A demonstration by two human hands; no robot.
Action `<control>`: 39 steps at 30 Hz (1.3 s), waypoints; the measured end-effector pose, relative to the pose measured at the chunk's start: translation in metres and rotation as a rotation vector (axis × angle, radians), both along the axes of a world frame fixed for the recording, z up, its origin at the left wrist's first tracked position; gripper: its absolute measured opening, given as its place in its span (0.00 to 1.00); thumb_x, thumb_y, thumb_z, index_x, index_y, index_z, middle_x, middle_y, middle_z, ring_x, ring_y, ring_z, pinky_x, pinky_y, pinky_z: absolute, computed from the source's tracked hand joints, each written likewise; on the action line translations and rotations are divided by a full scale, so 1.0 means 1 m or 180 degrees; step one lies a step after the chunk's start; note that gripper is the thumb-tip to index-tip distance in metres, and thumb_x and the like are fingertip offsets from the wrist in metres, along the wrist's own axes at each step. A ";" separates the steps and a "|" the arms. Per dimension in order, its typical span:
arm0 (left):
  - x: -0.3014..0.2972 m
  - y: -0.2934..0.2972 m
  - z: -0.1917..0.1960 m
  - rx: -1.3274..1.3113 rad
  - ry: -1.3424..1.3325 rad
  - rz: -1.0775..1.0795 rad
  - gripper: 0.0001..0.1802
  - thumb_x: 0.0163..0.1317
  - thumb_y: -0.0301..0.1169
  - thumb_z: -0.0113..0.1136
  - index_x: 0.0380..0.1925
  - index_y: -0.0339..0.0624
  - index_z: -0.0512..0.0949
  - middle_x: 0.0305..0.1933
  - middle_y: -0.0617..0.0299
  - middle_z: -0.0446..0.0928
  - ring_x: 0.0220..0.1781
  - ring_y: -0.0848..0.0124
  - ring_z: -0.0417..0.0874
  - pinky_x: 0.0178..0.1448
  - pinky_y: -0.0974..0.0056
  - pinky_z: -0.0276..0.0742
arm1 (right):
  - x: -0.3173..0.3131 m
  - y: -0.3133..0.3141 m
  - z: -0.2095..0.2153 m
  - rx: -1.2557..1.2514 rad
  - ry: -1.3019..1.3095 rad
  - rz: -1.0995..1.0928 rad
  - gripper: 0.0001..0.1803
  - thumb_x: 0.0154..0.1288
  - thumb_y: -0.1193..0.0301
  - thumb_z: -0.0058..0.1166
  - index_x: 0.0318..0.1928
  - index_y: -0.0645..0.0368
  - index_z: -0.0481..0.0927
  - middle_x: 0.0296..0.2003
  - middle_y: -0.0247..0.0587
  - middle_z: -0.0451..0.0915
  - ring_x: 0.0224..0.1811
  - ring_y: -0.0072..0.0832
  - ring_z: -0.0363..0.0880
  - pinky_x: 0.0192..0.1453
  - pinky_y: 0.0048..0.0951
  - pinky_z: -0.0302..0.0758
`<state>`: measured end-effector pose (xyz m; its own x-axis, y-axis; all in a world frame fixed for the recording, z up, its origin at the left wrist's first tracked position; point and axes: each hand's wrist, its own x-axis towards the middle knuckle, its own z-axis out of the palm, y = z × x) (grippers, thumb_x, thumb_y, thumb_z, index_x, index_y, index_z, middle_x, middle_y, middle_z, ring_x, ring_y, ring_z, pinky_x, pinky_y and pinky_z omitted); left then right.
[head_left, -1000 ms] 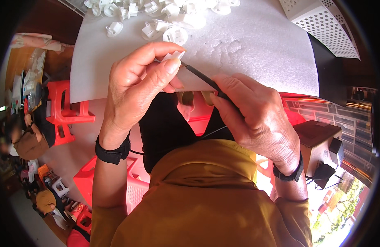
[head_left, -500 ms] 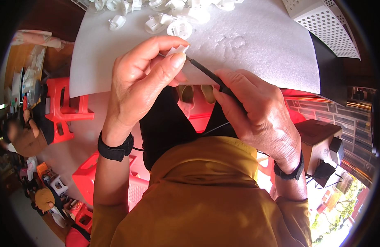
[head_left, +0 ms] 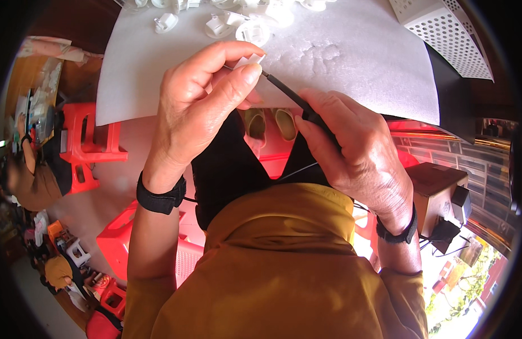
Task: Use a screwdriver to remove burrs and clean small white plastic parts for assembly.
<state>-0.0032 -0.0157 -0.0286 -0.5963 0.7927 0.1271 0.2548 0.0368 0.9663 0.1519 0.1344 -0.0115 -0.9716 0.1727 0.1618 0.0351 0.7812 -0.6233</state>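
Both hands sit slightly lower than second ago. Left hand (head_left: 201, 107) fingers pinch small white plastic piece (head_left: 250, 60) over worktop's (head_left: 357, 62) near edge. Right hand (head_left: 357, 152) grips thin black tool (head_left: 289, 93), tip at piece. Work appears mid-way; similar white pieces (head_left: 238, 22) wait at far edge.

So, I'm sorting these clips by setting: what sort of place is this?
Probably a small hand-assembly workshop. The left hand pinches a small white plastic part while the right hand works a thin black tool into it; similar white parts lie on a white foam sheet.
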 end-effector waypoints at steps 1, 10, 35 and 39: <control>0.000 -0.001 0.000 0.0039 -0.0030 0.0019 0.15 0.68 0.31 0.53 0.49 0.33 0.77 0.41 0.62 0.79 0.34 0.78 0.79 0.36 0.74 0.74 | 0.000 0.000 -0.001 -0.0003 0.0029 0.0007 0.15 0.59 0.79 0.57 0.48 0.68 0.75 0.36 0.49 0.80 0.35 0.42 0.81 0.39 0.32 0.77; 0.002 0.001 -0.001 0.0002 0.0044 0.0070 0.15 0.68 0.31 0.52 0.48 0.33 0.77 0.40 0.61 0.79 0.33 0.78 0.79 0.35 0.74 0.74 | -0.001 0.000 -0.006 -0.0094 0.0137 -0.0055 0.15 0.60 0.79 0.57 0.48 0.68 0.75 0.35 0.49 0.80 0.34 0.41 0.81 0.38 0.32 0.76; -0.013 -0.002 0.010 0.0015 -0.0652 -0.0233 0.23 0.68 0.36 0.49 0.55 0.28 0.72 0.45 0.50 0.79 0.35 0.72 0.81 0.38 0.70 0.77 | 0.001 0.014 0.024 -0.0147 -0.0095 0.0133 0.14 0.59 0.81 0.55 0.47 0.65 0.76 0.33 0.50 0.80 0.30 0.47 0.81 0.32 0.37 0.77; -0.014 -0.004 0.010 0.0084 -0.0804 -0.0259 0.23 0.68 0.36 0.48 0.55 0.27 0.71 0.46 0.48 0.78 0.36 0.70 0.81 0.39 0.69 0.77 | 0.000 0.013 0.024 -0.0066 -0.0229 0.0080 0.13 0.59 0.81 0.55 0.46 0.65 0.76 0.32 0.50 0.79 0.29 0.47 0.80 0.31 0.37 0.76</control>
<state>-0.0177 -0.0198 -0.0184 -0.5462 0.8377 0.0035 0.0066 0.0001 1.0000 0.1519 0.1471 0.0126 -0.9846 0.1507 0.0880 0.0609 0.7693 -0.6359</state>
